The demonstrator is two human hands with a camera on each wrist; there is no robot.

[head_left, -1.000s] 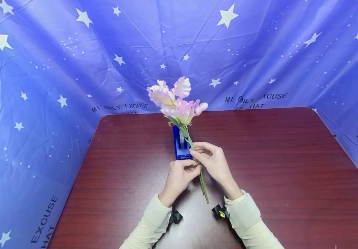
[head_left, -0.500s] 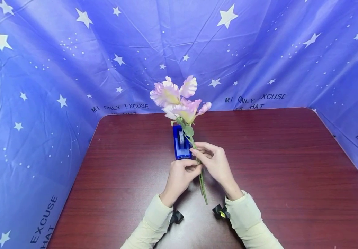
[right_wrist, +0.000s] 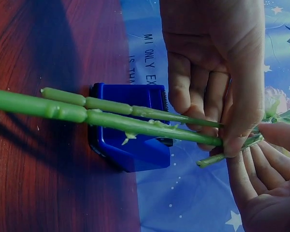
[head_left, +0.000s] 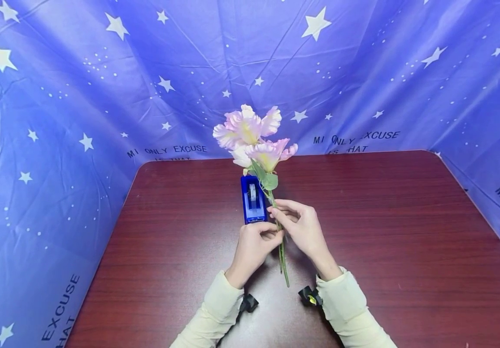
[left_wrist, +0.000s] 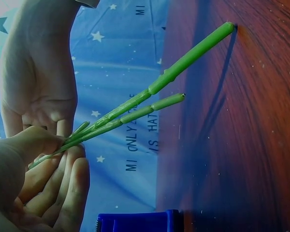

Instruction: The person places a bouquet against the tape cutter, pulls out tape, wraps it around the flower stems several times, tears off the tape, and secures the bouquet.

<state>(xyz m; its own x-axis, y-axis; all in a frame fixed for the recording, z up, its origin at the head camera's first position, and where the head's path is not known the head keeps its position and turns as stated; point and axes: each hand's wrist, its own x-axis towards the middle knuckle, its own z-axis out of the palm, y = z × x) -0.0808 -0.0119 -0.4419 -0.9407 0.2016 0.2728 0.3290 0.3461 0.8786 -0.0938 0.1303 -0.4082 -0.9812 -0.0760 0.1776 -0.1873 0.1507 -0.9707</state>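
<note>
A small bunch of pale pink and white flowers point(head_left: 243, 130) with leaves is held tilted over the table. My left hand point(head_left: 254, 249) pinches the green stems point(left_wrist: 183, 65) between thumb and fingers. Just above it, my right hand point(head_left: 305, 231) pinches the same bunch closer to the blooms. Below the hands, a long thick stem and a thinner, shorter one stick out; a short stub point(right_wrist: 210, 160) shows beside them in the right wrist view. Behind the hands stands a blue tape dispenser point(head_left: 256, 214) with a clear roll in it, partly covered by leaves.
The dark red wooden table point(head_left: 385, 232) spreads around both hands. A blue curtain point(head_left: 167, 48) with white stars hangs behind it and along the sides. Black devices point(head_left: 308, 296) are strapped at both wrists.
The blooms have swung to the right and the bunch has turned slightly, showing more of the tape dispenser. Both hands keep their grip and have shifted only slightly.
</note>
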